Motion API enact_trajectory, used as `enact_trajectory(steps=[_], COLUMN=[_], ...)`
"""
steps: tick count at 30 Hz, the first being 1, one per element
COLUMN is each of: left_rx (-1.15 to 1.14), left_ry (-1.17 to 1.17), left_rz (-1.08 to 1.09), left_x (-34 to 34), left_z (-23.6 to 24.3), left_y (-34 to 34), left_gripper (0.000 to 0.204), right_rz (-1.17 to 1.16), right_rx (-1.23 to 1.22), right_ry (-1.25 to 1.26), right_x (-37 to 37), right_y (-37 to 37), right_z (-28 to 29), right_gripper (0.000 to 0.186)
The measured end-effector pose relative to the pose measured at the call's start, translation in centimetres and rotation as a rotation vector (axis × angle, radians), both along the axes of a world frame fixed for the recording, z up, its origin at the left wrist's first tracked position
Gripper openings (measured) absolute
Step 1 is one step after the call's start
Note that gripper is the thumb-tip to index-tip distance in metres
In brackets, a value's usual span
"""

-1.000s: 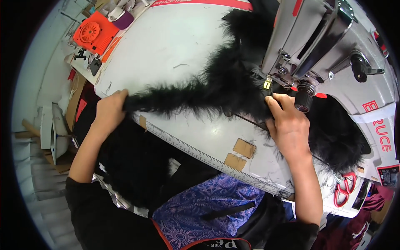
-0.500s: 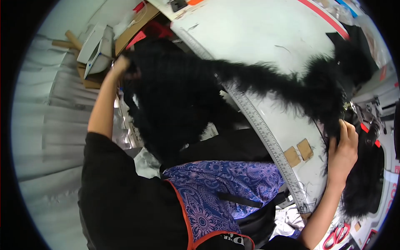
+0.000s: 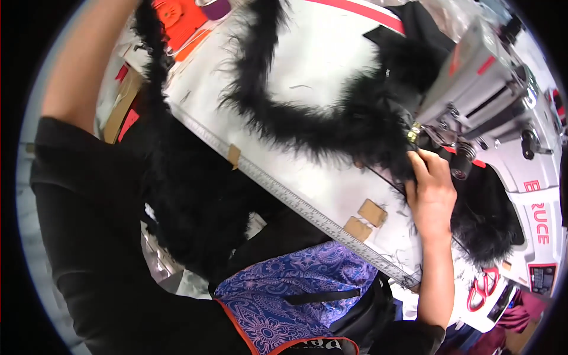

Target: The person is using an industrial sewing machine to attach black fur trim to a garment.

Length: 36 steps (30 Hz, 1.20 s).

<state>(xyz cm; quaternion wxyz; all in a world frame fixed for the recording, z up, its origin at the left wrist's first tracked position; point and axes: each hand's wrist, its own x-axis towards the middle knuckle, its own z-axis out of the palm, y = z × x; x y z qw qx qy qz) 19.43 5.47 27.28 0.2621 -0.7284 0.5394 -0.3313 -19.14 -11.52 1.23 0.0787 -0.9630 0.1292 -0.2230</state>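
Long-haired black fur fabric point(image 3: 307, 127) runs in a bent strip over the white sewing table to the presser foot of a sewing machine point(image 3: 473, 83). Right beside the foot, my right hand point(image 3: 432, 189) has its fingers closed at the edge of the fur, partly sunk in the pile. My left arm reaches up past the top edge at the left, so its hand is out of the picture. A wide black part of the fur point(image 3: 189, 189) hangs over the near table edge toward my lap, and a thin strip rises beside my left forearm.
A ruler strip point(image 3: 284, 201) lines the near table edge. Two brown cardboard pieces point(image 3: 373, 213) lie by it. Red-handled scissors point(image 3: 484, 290) rest at the lower right. An orange item point(image 3: 180, 23) and a purple cup point(image 3: 214, 8) are at the back left.
My left hand has gone up and away, out of view, and the fur strip now bends upward. My right hand stays by the presser foot. The view has shifted toward the right.
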Motion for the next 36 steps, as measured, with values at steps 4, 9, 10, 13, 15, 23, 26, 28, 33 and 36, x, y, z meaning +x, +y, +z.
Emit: enact_trajectory(steps=[4,9,10,13,15,23,26,28,33,36], left_rx=[-0.07,-0.216,-0.181,-0.149,-0.147,-0.086,-0.231,-0.232,-0.252,-0.27], left_ry=[0.479,0.718,0.801,1.02,1.15,0.969,1.116,1.152,1.345,1.426], left_rz=[-0.246,-0.991,-0.91,-0.816,-0.796,-0.854,-0.946,-0.945,-0.793,-0.799], left_x=[-10.0,-20.4,-20.1,-18.9,-18.5,-18.3,-18.3,-17.9,-18.2,-17.1], left_z=[-12.2,-23.8,-24.7,-25.8,-26.1,-27.2,-27.2,-27.8,-27.4,-27.9], left_y=[-4.2,-6.5,-6.6,-7.6,-8.1,-8.7,-9.0,-9.2,-10.4,-11.3], left_gripper=[0.024,0.028,0.031,0.039,0.043,0.046,0.039,0.041,0.036,0.03], right_rz=[-0.009,0.068,0.066,0.015,-0.018,-0.142,-0.223,-0.224,-0.41,-0.398], right_rx=[-0.03,0.026,0.027,0.104,0.082,-0.051,-0.117,-0.083,0.492,0.617], right_ry=[0.047,-0.055,-0.057,-0.012,0.009,0.029,0.071,0.066,0.212,0.269], right_x=[0.0,-0.2,-0.2,-0.3,-0.4,-1.3,-1.3,-1.2,-1.3,-0.2], right_y=[0.1,-0.1,-0.1,-0.3,-0.4,-0.9,-1.1,-1.6,-5.5,-6.4], right_z=[0.1,0.4,0.5,0.3,0.2,0.3,0.6,0.3,-0.3,1.9], right_gripper=[0.051,0.052,0.052,0.051,0.05,0.047,0.041,0.041,0.02,0.034])
